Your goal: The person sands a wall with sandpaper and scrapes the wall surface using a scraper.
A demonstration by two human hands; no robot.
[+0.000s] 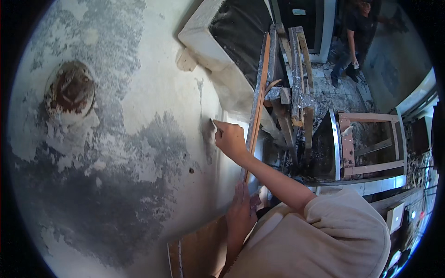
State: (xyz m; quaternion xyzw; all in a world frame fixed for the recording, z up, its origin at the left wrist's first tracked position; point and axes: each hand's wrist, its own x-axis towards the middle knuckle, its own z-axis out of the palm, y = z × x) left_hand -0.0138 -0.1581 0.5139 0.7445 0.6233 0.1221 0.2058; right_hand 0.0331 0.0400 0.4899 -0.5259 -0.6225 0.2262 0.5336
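Observation:
My right hand (229,139) holds a thin pencil-like tool (211,121), mostly hidden by the fingers, its dark tip at the stained plaster wall (163,100). A long wooden strip (261,87), orange-brown on one side, runs from the upper middle down beside my right wrist. Around its lower end is my left hand (241,208), fingers nearly straight; the thumb side is partly hidden. A small reddish piece (255,201) shows by that hand. Below it, a brown wooden panel (201,246) leans near the wall.
A rusty round fitting (71,90) sits on the wall. Worn timber frames (295,76) stand beyond the strip, near a pinkish wooden frame (372,170) and a dark panel (325,149). A pale ledge (222,66) juts out above. Another person (361,31) stands at the upper right.

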